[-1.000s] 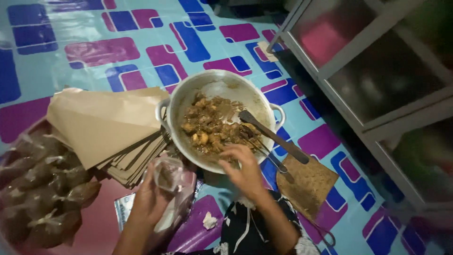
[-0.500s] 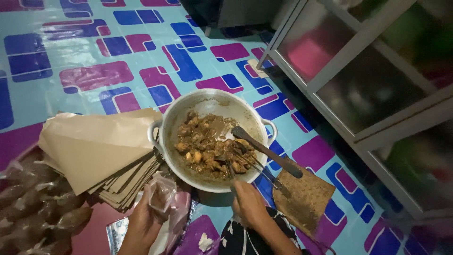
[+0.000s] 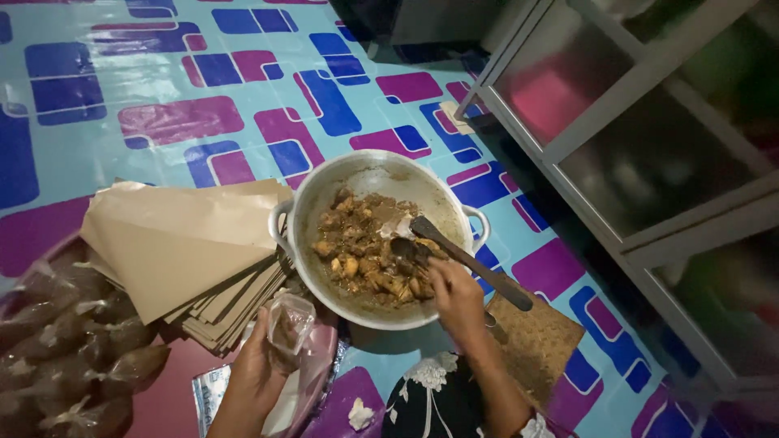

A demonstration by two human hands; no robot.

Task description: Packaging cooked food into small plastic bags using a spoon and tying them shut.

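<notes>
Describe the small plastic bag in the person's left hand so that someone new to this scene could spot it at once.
Start at the big metal pot of brown stew on the patterned floor. Just below its near-left rim, the left hand holds up a small clear plastic bag. Unlike the filled, tied bags heaped far left, its mouth is open.

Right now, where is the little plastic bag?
In the head view, the small clear plastic bag is in the left hand, low in the middle, just beside the metal pot and the stack of brown paper.
</notes>
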